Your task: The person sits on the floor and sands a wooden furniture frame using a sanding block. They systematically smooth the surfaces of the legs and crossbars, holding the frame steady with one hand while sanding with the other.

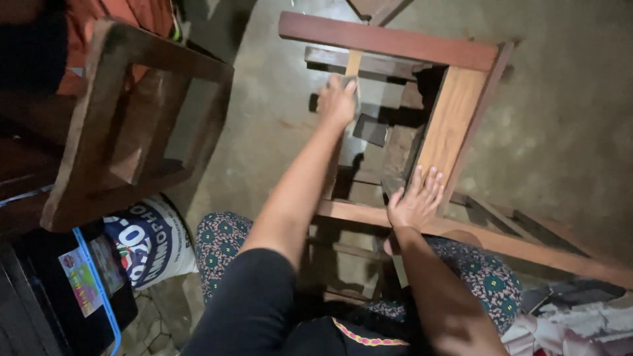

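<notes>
Two hands on the wooden frame [455, 118], which lies tipped on the concrete floor [567, 118] in front of your knees.
Your left hand [337, 100] reaches out, fingers clenched on a small grey pad [353, 92] pressed against a thin slat [353, 62]. Your right hand [415, 201] lies flat, fingers spread and released, on the frame's near rail [349, 212] beside the pale panel. Second wooden frame [125, 125] sits at left, printed sack [148, 240] below it.

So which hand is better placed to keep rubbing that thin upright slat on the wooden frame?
Left. The left hand already presses a pad on the slat, while the right hand lies flat, bracing the frame.
</notes>
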